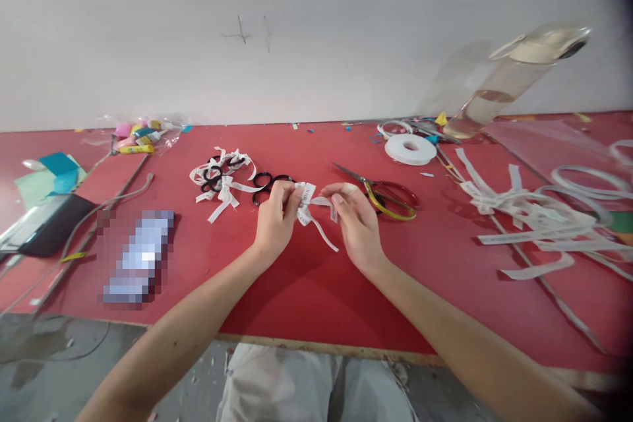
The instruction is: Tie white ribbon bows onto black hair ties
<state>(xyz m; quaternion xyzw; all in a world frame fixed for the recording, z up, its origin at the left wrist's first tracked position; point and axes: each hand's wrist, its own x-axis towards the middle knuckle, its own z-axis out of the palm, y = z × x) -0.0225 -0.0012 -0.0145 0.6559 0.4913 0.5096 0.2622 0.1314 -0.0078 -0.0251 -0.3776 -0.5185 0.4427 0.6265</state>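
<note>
My left hand (277, 219) pinches a white printed ribbon (305, 195) between thumb and fingers; the ribbon is looped like a bow, and one tail hangs toward the table. My right hand (360, 224) is closed at the ribbon's other end, with a short piece showing by the thumb. Just behind my left hand lie black ring-shaped hair ties (262, 180), partly covered by the fingers. To their left is a pile of white ribbon bows on black hair ties (225, 178). Scissors with yellow handles (390, 208) rest beside my right hand.
A white ribbon roll (410, 149) and a tilted-looking water bottle (509, 89) stand by the wall. Cut ribbon strips (544, 221) cover the right side. At left are a blurred phone (141, 257), a cable (106, 204), a dark case (54, 227) and a bag of colourful items (138, 135).
</note>
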